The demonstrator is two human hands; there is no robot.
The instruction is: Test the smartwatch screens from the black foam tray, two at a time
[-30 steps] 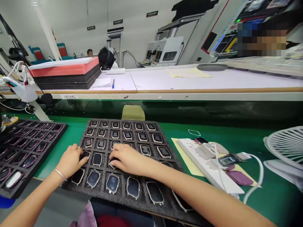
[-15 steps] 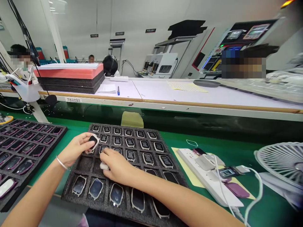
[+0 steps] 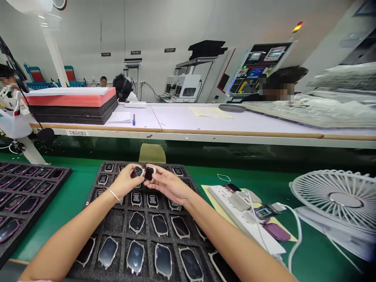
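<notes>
My left hand (image 3: 125, 182) and my right hand (image 3: 167, 186) hang close together above the far part of a black foam tray (image 3: 113, 220). My left hand pinches a small black-faced smartwatch body (image 3: 136, 172) with a pale rim. A matching watch body (image 3: 149, 173) sits between my right fingertips, almost touching the other. Below my forearms, more watch bodies (image 3: 136, 222) lie face up in the tray's cells. My hands hide part of the tray's far rows.
A second foam tray (image 3: 29, 187) of watch bodies lies to the left on the green mat. To the right are a white power strip (image 3: 236, 203) with cables and a white desk fan (image 3: 337, 199). Beyond the mat stands a long white table (image 3: 235, 122).
Both hands have risen off the tray and come together, each holding a watch body. My right hand no longer rests among the cells. The view has shifted slightly upward.
</notes>
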